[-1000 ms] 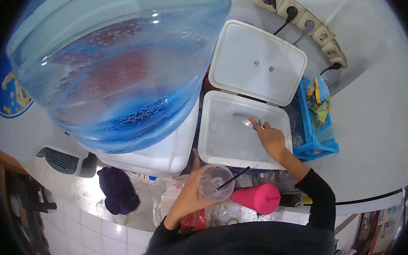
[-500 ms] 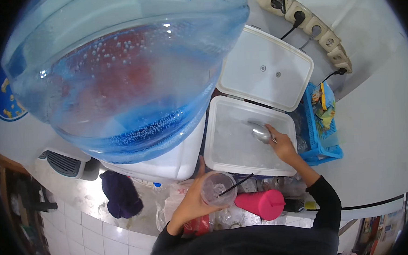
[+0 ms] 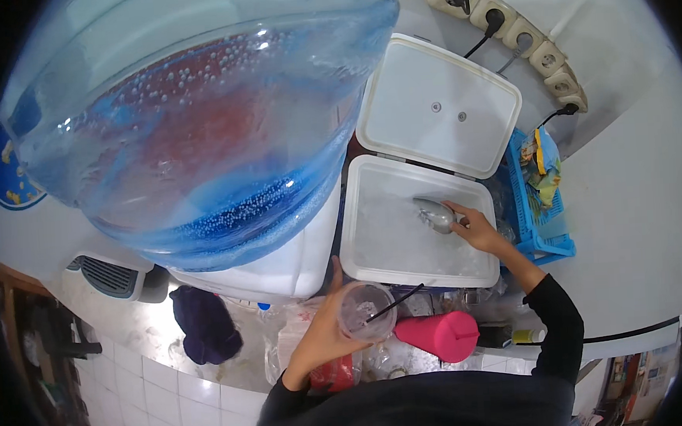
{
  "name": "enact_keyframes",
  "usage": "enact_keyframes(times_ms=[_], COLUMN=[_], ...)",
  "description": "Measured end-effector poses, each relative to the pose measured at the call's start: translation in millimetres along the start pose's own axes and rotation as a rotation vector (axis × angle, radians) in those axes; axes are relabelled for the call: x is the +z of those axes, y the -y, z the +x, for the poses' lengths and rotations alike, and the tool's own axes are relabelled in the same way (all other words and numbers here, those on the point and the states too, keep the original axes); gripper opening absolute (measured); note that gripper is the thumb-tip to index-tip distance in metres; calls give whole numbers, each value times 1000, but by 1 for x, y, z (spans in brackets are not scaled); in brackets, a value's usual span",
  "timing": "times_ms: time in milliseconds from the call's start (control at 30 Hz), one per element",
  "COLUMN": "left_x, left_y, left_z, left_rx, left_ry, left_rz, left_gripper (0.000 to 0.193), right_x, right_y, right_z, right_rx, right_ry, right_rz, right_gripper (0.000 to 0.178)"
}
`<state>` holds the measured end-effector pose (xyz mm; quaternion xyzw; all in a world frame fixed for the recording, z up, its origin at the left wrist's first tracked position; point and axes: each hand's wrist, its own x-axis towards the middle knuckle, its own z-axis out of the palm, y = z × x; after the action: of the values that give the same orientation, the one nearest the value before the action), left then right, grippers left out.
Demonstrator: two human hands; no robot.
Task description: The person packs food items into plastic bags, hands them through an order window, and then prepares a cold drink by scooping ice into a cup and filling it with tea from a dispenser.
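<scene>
Hands [image 3: 478, 228]: scoop [image 3: 435, 213], perhaps ice; cup [image 3: 365, 311].

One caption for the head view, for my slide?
Right hand dips metal scoop into white cooler; left hand holds clear cup.

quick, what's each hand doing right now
Left hand: closed around a clear plastic cup with a dark straw in it.
Right hand: grip closed on a metal scoop inside the open white cooler box.

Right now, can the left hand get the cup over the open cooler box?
Probably yes: the left hand holds the clear cup beside the cooler box, whose lid stands open.
</scene>
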<state>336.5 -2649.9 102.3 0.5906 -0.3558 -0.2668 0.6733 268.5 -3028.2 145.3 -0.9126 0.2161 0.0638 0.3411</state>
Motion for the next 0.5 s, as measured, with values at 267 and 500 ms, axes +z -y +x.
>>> enact_keyframes(times_ms=[267,500], left_x=[-7,-2], left_y=[-8,-8], left_z=[3,0], left_rx=[5,12], left_ry=[61,12], left_rz=[237,238], left_gripper=[89,92], right_x=[4,16], right_y=[58,34], right_z=[-26,-17], right_rx=[-120,23], right_ry=[-98,-54], right_rz=[-168,-513], right_gripper=[61,60])
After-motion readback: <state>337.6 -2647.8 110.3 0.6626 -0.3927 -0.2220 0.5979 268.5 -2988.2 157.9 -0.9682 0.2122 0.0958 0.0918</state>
